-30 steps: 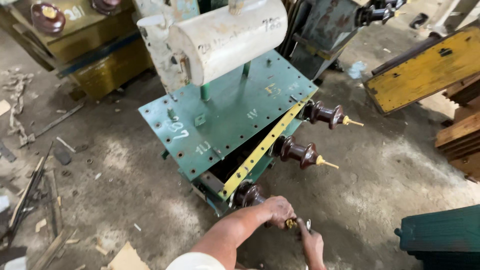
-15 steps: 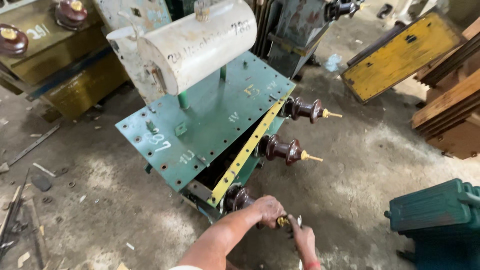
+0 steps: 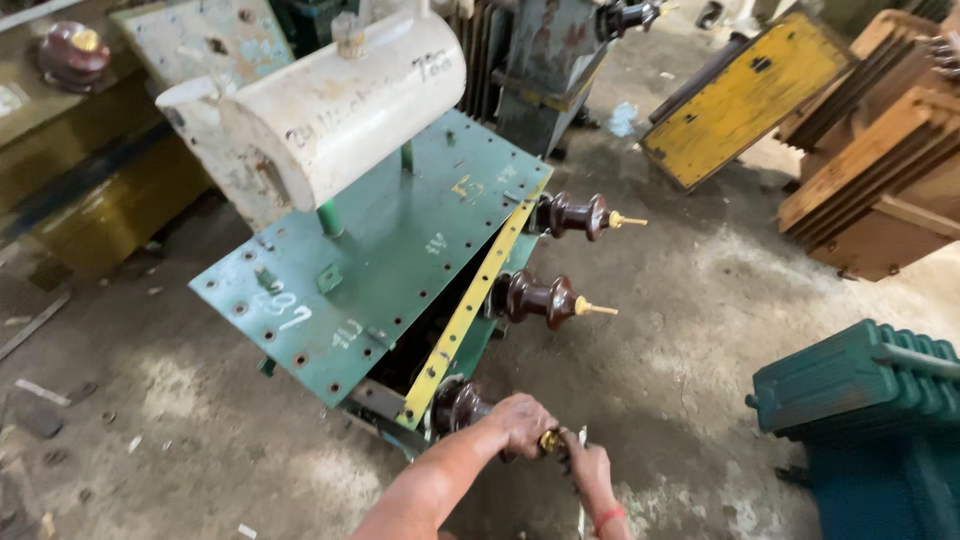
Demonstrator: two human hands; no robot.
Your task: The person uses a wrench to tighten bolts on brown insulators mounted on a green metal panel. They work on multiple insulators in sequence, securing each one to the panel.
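On nearest brown bushing [image 3: 462,405], left hand [image 3: 522,424], right hand [image 3: 590,472] gripping tool [image 3: 581,478]

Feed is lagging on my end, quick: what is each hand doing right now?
Left hand: closed around the nearest brown bushing, by its brass stud.
Right hand: closed on a thin metal tool at that stud; kind of tool cannot be told.

My one head camera looks steeply down from standing height, close over the green transformer [image 3: 370,270] at frame centre, floor [image 3: 690,330] around.
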